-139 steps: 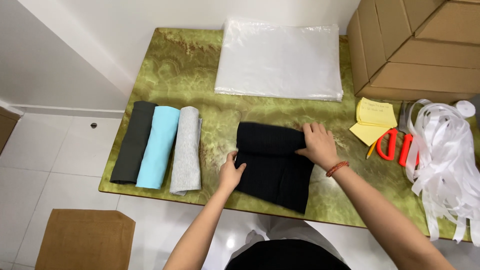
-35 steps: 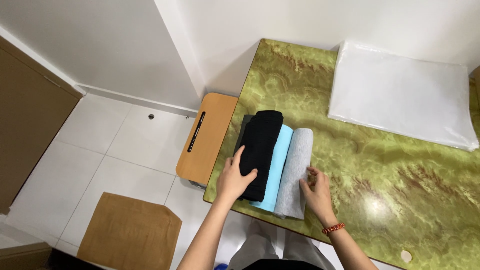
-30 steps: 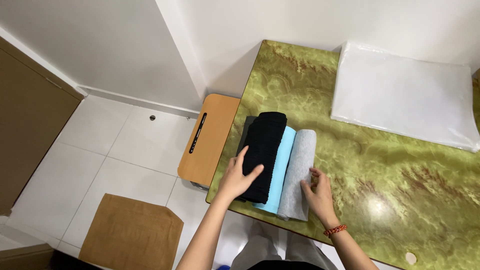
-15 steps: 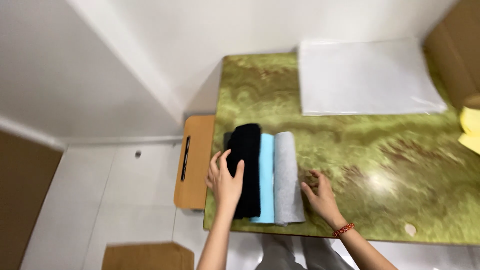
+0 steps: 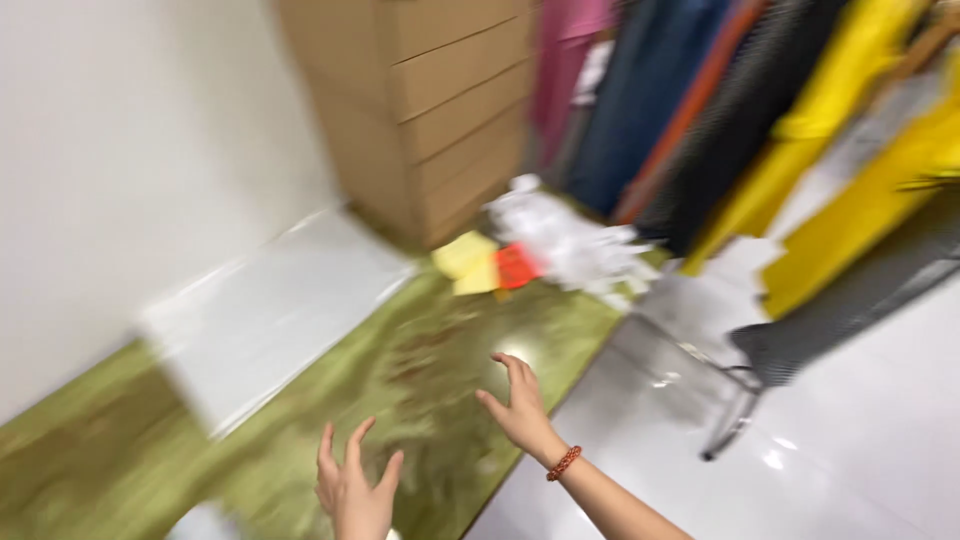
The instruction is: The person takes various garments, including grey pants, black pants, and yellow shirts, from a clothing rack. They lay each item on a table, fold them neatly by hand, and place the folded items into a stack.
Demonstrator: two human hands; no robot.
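Note:
The view is blurred by a fast head turn. My left hand [image 5: 355, 485] hovers low over the green marbled table [image 5: 420, 360], fingers spread, holding nothing. My right hand [image 5: 517, 405], with a red bead bracelet on the wrist, floats over the table's near edge, fingers apart and empty. A stack of clear plastic sheets [image 5: 270, 310] lies on the table by the white wall. A corner of a grey folded cloth [image 5: 200, 525] shows at the bottom edge.
Stacked cardboard boxes [image 5: 420, 100] stand at the table's far end. Yellow notes [image 5: 468, 262], a red object [image 5: 518, 265] and white ribbon strips [image 5: 575, 240] lie near them. Coloured clothes [image 5: 760, 110] hang on a rack over the white tiled floor [image 5: 800, 440].
The camera swung sharply right, off the rolled black, blue and grey cloths. Both hands have lifted off the cloths and now hang open over the table.

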